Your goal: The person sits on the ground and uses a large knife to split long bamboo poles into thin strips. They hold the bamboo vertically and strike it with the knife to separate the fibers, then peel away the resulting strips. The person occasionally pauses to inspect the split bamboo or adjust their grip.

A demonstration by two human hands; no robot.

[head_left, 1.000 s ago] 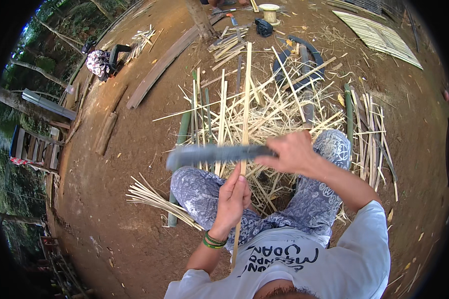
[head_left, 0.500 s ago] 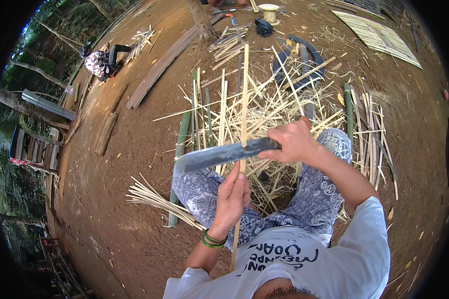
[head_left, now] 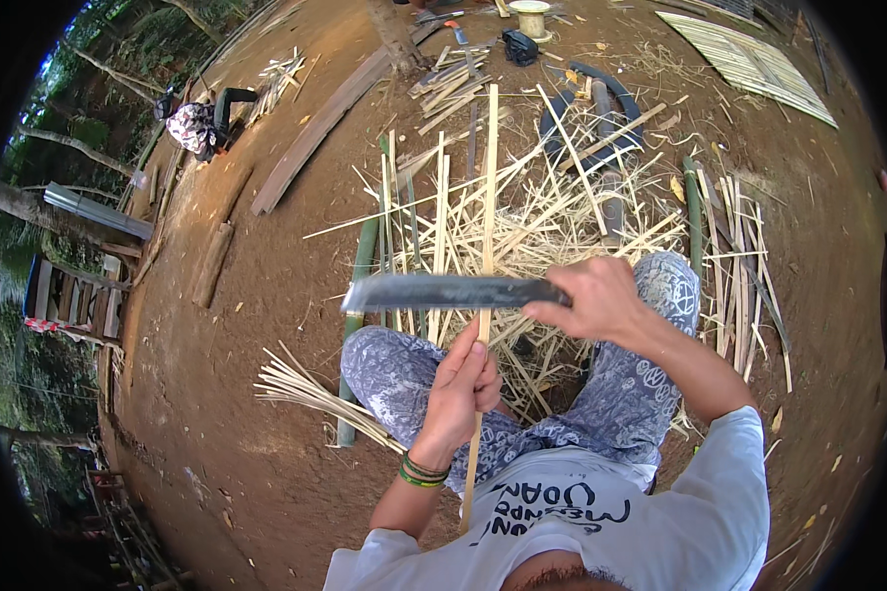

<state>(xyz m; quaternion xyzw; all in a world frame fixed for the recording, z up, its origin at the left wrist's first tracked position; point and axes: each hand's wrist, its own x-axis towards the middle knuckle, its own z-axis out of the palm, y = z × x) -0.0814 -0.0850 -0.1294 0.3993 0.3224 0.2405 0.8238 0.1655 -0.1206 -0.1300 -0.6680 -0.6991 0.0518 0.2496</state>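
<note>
Bare brown earth (head_left: 266,483), bearing 1 heap of pale shavings (head_left: 542,234), 1 fanned bundle of slender strips (head_left: 310,391), 1 long brown plank (head_left: 325,128) and 1 pale slatted panel (head_left: 754,69).

Soft, even daylight over brown ground (head_left: 266,463), dimmer in the greenery (head_left: 79,108) at left
Fisheye view with black corners, lines bending near the rim; blade (head_left: 424,293) slightly motion-blurred

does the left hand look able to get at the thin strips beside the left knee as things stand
Probably not as is: the left hand is closed around a long strip, and the left knee lies between it and the thin strips.
</note>
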